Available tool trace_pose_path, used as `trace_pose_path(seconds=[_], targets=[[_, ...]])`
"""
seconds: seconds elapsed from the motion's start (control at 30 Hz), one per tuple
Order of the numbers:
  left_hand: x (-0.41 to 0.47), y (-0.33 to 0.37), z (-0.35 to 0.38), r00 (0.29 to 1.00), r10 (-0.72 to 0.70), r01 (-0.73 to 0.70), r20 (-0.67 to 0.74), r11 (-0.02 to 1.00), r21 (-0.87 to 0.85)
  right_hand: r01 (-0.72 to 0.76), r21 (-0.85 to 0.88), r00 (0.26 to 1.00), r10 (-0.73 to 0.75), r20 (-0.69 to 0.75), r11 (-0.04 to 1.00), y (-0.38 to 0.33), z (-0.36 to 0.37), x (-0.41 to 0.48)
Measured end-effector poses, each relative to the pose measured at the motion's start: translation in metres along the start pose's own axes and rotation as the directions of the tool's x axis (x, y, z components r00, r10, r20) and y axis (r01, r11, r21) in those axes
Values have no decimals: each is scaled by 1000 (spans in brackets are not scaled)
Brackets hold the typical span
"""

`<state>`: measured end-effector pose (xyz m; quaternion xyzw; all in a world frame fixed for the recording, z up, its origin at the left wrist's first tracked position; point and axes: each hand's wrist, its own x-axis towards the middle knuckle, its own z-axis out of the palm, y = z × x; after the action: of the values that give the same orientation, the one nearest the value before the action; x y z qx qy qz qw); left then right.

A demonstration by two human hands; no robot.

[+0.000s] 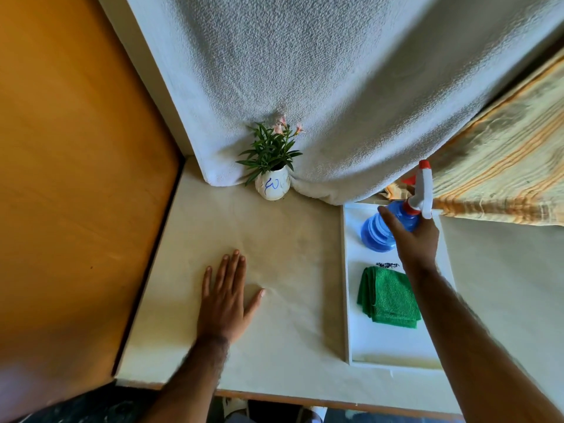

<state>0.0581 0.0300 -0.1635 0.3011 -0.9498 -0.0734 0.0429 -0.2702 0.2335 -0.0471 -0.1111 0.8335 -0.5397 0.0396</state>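
Note:
A blue spray bottle (377, 232) with a white and red trigger head stands at the far end of a white tray (393, 346). My right hand (412, 236) grips the bottle around its upper body, thumb on the left side. A folded green cloth (387, 297) lies in the middle of the tray, partly under my right forearm. My left hand (227, 300) rests flat on the cream table cover (274, 254), fingers straight and spread. A small white vase (272, 186) with a green plant and pink flowers stands at the back of the table.
A white textured cloth (320, 87) hangs behind the table and touches the vase. A striped orange fabric (503, 172) lies at the back right. An orange wooden panel (76, 178) borders the table's left edge. The table's front edge runs near the bottom.

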Motion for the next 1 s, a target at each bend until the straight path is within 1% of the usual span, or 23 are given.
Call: trace_pose_path(seconds=[0.1, 0.13, 0.2, 0.23, 0.27, 0.3, 0.37, 0.43, 0.5, 0.63, 0.73, 0.77, 0.8, 0.83, 0.87, 0.93, 1.0], targets=[[0, 1, -2, 1000, -8, 8, 3, 1000, -10, -26, -24, 995, 28, 97, 999, 15, -11, -21], [0, 2, -3, 1000, -10, 10, 2, 1000, -13, -17, -73, 994, 25, 106, 997, 23, -16, -33], [-1, 3, -4, 1000, -16, 16, 7, 1000, -12, 28, -249, 991, 5, 133, 968, 40, -30, -60], [0, 3, -5, 1000, -19, 19, 9, 1000, -11, 93, -341, 983, -32, 180, 936, 49, -37, -75], [0, 4, -6, 1000, -21, 21, 10, 1000, -12, 187, -414, 963, -81, 259, 891, 57, -45, -90], [0, 5, -7, 1000, -23, 23, 10, 1000, -13, 292, -463, 927, -127, 354, 837, 65, -51, -102], [0, 6, -9, 1000, -25, 25, 7, 1000, -17, 467, -500, 838, -185, 513, 730, 80, -60, -120], [-1, 6, -9, 1000, -25, 25, 4, 999, -24, 569, -507, 778, -225, 586, 647, 90, -64, -126], [0, 6, -9, 1000, -24, 24, 4, 1000, -18, 603, -520, 760, -238, 605, 604, 93, -63, -124], [0, 6, -9, 1000, -28, 28, -3, 999, -17, 570, -570, 798, -234, 555, 591, 88, -57, -119], [-1, 6, -9, 1000, -19, 18, -14, 1000, -16, 477, -580, 861, -222, 457, 660, 74, -54, -126], [-1, 6, -8, 1000, -13, 13, -15, 1000, -17, 471, -560, 869, -249, 428, 681, 67, -51, -129], [-1, 5, -8, 1000, -9, 9, -13, 1000, -17, 497, -521, 856, -296, 424, 694, 59, -47, -131], [0, 5, -8, 1000, -9, 9, -9, 1000, -14, 550, -464, 822, -352, 447, 695, 48, -39, -132], [0, 5, -8, 1000, -13, 13, -2, 1000, -11, 613, -398, 772, -410, 486, 683, 35, -27, -132], [2, 4, -9, 1000, -17, 18, 10, 1000, -12, 745, -261, 635, -531, 562, 614, 6, 3, -128], [1, 4, -8, 1000, -11, 12, 17, 1000, -17, 834, -163, 505, -611, 610, 527, -22, 40, -119]])
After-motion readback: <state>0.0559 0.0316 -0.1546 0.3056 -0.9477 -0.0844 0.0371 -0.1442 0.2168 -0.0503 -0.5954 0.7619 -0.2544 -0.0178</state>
